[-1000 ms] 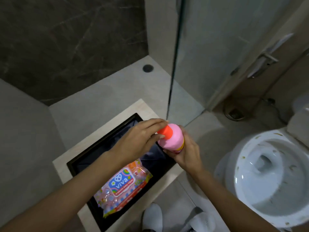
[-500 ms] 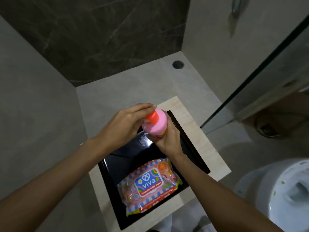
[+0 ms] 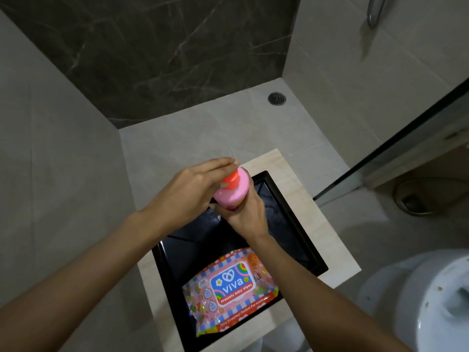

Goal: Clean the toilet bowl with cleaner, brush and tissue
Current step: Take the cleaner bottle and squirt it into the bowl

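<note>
A pink cleaner bottle point(image 3: 234, 191) with an orange cap point(image 3: 230, 181) is upright over the black tray point(image 3: 302, 235). My right hand point(image 3: 247, 215) grips the bottle's lower body from below. My left hand point(image 3: 193, 191) covers the cap, fingers and thumb curled around it. A pink pack of Viva baby wipes point(image 3: 232, 285) lies flat in the near half of the tray. The white toilet bowl point(image 3: 431, 301) shows at the lower right, with brown specks on its rim. No brush is in view.
The tray sits on a beige stone ledge point(image 3: 327, 224) beside the shower floor with its round drain point(image 3: 277, 98). A glass shower panel point(image 3: 396, 138) stands at right. A second floor drain point(image 3: 416, 199) lies beyond it. Grey wall rises at left.
The view has swung left, pushing the toilet to the frame's lower right. Both hands stay on the bottle, which has moved from the tray's right edge to over its far half.
</note>
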A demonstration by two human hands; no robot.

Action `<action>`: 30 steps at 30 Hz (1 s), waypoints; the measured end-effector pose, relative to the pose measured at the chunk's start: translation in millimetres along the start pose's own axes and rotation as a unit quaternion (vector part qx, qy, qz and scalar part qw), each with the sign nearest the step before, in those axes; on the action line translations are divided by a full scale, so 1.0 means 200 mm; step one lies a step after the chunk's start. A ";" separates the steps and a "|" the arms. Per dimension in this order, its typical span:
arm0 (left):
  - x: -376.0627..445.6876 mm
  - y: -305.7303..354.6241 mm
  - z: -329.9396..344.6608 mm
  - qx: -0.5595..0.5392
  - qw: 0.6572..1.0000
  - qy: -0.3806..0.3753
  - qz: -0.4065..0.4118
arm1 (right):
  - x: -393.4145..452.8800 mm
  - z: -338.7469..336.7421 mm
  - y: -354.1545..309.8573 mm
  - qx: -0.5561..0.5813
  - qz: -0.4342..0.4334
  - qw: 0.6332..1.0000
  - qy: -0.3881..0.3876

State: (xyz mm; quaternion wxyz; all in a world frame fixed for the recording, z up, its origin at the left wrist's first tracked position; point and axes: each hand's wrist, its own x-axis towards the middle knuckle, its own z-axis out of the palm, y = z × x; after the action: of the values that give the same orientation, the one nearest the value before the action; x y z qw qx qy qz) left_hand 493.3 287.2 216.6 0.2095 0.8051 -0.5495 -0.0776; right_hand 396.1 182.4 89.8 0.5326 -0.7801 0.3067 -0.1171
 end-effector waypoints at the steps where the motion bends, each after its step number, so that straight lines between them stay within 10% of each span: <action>1: 0.00 0.01 0.00 0.006 1.000 -0.002 -0.002 | 0.00 -0.01 0.01 -0.013 -0.003 1.000 -0.006; 14: 0.10 0.20 -0.06 0.146 0.984 -0.103 -0.030 | -0.06 -0.37 -0.03 -0.339 -0.049 0.931 -0.126; 30: 0.36 0.93 0.44 0.187 0.927 -0.317 -0.074 | -0.63 -1.48 0.19 -0.408 0.234 0.882 -0.036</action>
State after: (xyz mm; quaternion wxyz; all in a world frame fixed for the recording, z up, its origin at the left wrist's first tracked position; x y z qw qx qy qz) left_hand 332.0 142.4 223.6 -0.1361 0.8014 -0.5309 -0.2395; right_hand 132.5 24.8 193.8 0.1895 -0.8376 0.4816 0.1747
